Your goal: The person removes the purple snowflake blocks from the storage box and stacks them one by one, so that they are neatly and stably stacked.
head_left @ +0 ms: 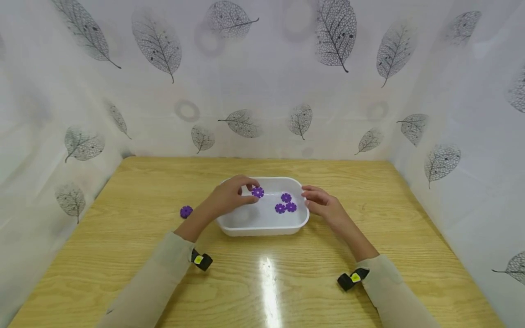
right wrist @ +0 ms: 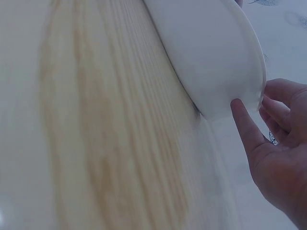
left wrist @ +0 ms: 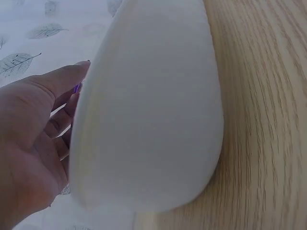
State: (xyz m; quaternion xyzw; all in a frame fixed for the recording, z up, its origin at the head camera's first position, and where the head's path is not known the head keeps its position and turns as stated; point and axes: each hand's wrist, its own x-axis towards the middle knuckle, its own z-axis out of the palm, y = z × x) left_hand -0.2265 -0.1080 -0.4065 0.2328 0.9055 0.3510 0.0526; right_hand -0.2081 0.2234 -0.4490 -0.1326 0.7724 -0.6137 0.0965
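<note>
My left hand (head_left: 230, 196) pinches a purple snowflake building disc (head_left: 258, 192) between thumb and fingers, over the left half of a white plastic basin (head_left: 262, 231). In the left wrist view the basin's wall (left wrist: 153, 110) hides most of that disc. My right hand (head_left: 326, 206) holds the basin's right end. The right wrist view shows its thumb (right wrist: 244, 120) against the outer wall and its fingers at the rim. Several more purple discs (head_left: 290, 207) lie close together on the basin's floor, toward the right.
Another purple disc (head_left: 186, 212) lies on the wooden table (head_left: 229, 282), left of the basin and beside my left forearm. White curtains with a leaf print (head_left: 262, 82) enclose the table at the back and both sides. Each wrist wears a black strap device (head_left: 202, 260).
</note>
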